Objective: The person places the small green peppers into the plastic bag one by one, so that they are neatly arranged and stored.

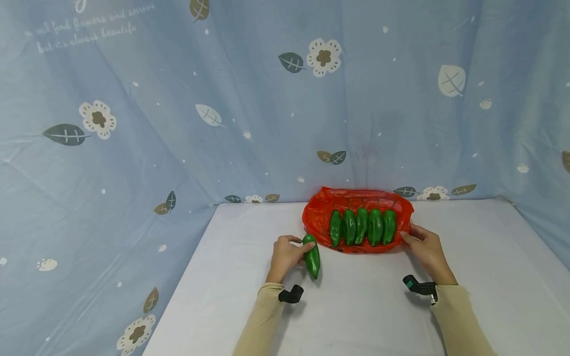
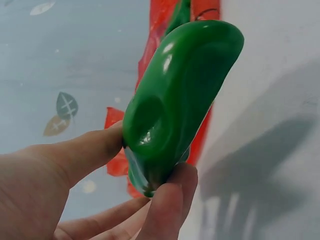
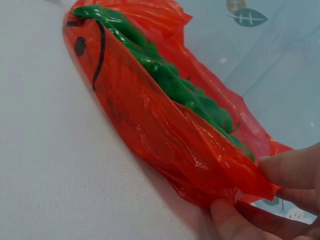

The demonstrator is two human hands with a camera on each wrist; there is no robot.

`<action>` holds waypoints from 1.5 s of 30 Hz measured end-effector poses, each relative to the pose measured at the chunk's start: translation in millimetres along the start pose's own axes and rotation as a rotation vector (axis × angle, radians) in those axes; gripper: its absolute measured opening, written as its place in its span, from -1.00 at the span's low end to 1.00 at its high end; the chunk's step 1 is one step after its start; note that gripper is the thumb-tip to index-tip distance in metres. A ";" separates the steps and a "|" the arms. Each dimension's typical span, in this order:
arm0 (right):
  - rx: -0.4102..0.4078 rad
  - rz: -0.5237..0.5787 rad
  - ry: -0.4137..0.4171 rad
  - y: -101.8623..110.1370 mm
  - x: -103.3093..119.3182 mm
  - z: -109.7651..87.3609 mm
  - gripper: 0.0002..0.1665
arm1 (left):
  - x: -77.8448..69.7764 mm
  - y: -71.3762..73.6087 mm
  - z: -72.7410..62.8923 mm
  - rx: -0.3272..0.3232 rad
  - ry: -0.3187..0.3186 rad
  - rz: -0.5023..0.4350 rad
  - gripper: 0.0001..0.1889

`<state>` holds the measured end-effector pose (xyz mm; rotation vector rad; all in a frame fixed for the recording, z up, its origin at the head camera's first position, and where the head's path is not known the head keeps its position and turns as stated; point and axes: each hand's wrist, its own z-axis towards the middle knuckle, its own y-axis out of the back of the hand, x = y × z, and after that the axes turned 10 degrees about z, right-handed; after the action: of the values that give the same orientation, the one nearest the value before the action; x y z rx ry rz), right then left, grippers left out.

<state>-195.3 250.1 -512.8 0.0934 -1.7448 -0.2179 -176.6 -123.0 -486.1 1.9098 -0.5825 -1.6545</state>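
A glossy green pepper [image 1: 312,259] is pinched between the thumb and fingers of my left hand [image 1: 287,254], off the left front of a red plastic bag [image 1: 318,217]. Up close in the left wrist view, the pepper [image 2: 175,95] shows a dented side. Several more green peppers [image 1: 361,226] lie side by side in the opened bag. My right hand [image 1: 427,247] pinches the bag's right edge; in the right wrist view its thumb and fingers are on the red film [image 3: 165,145], which bears black markings.
The white table [image 1: 356,306] stretches around the bag and the forearms. Behind it hangs a blue curtain [image 1: 267,99] printed with leaves and flowers, meeting the table's back edge near the bag. A black camera mount [image 1: 291,294] sits on the left wrist, another [image 1: 418,286] on the right.
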 end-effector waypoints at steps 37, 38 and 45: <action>0.001 -0.012 -0.020 0.0 4.6 -3.0 -0.28 | -28.2 22.0 16.8 0.001 -0.095 -0.149 -0.54; 0.000 -0.017 -0.023 0.0 4.6 -2.9 -0.28 | -28.5 21.9 17.9 0.000 -0.095 -0.156 -0.55; -0.003 -0.034 -0.035 -0.5 4.9 -2.0 -0.27 | -33.9 24.8 24.9 -0.006 -0.099 -0.185 -0.56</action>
<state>-194.3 248.5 -507.9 0.1182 -1.7790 -0.2485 -205.7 -123.2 -446.9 1.9353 -0.4501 -1.8730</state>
